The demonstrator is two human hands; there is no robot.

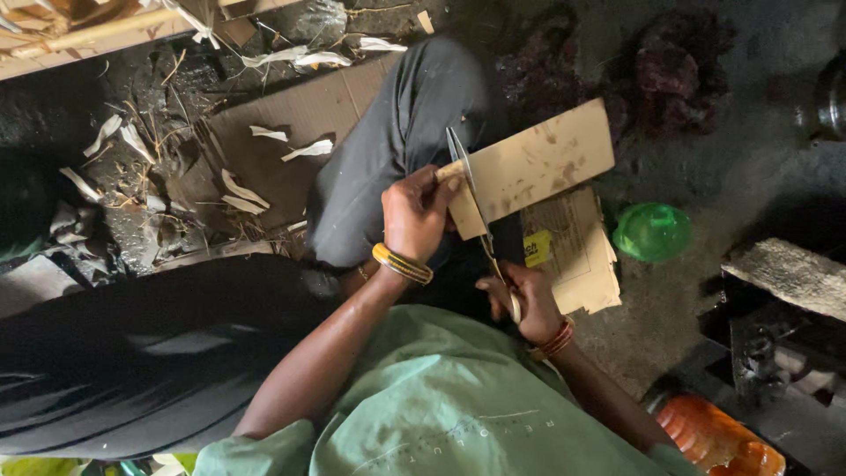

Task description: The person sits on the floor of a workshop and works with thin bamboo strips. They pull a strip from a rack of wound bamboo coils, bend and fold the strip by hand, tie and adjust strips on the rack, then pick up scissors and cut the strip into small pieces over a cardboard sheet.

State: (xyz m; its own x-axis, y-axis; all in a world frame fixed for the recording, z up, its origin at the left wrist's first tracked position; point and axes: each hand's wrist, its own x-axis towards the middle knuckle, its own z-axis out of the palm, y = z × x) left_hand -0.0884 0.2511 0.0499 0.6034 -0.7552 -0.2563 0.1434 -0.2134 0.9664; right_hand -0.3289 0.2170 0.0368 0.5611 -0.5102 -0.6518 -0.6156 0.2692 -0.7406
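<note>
Dark earthen floor [705, 159] strewn with pale wood shavings [238, 189] and flattened brown cardboard [573, 256]. Left hand [414, 216], fingers closed, grips a flat tan wooden slab [538, 163] by its near edge above the lap. Right hand [524, 300] clasps the handle of a long steel knife [467, 189], its blade lying against the slab. A green plastic lid [652, 231] lies nearby.

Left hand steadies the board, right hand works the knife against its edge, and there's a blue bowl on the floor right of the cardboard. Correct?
Not quite: the head view shows the bowl is green. The rest stands: left hand, board, right hand, knife, cardboard.
</note>
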